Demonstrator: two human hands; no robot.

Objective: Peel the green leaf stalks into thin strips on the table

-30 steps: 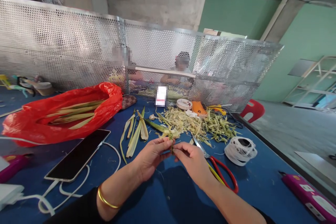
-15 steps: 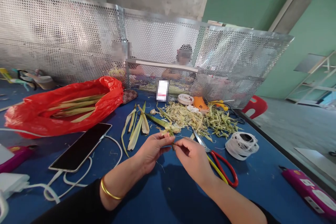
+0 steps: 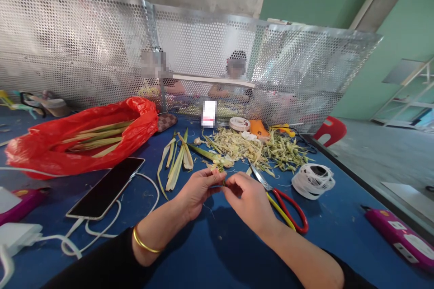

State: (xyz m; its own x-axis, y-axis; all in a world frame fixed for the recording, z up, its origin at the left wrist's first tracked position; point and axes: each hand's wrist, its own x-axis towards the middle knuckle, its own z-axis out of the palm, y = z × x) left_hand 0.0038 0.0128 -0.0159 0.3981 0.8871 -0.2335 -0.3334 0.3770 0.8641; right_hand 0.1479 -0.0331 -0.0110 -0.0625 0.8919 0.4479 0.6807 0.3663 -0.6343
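Observation:
My left hand (image 3: 195, 189) and my right hand (image 3: 247, 198) meet over the blue table (image 3: 217, 253), both pinching a small green and yellow leaf piece (image 3: 221, 176) between thumb and fingers. A gold bangle sits on my left wrist. Just beyond my fingers lie several long leaf strips (image 3: 176, 162) and a heap of leaf trimmings (image 3: 257, 149). Red-handled scissors (image 3: 283, 203) lie right beside my right hand.
A red plastic bag (image 3: 77, 142) holding leaf strips lies at left, a phone (image 3: 106, 187) with white cable near it. A white cord spool (image 3: 313, 180) and a pink device (image 3: 396, 237) lie at right. Behind the perforated metal screen (image 3: 101, 49) sit two other people.
The view has shifted slightly; my hands stay together on the leaf piece, with small finger movements.

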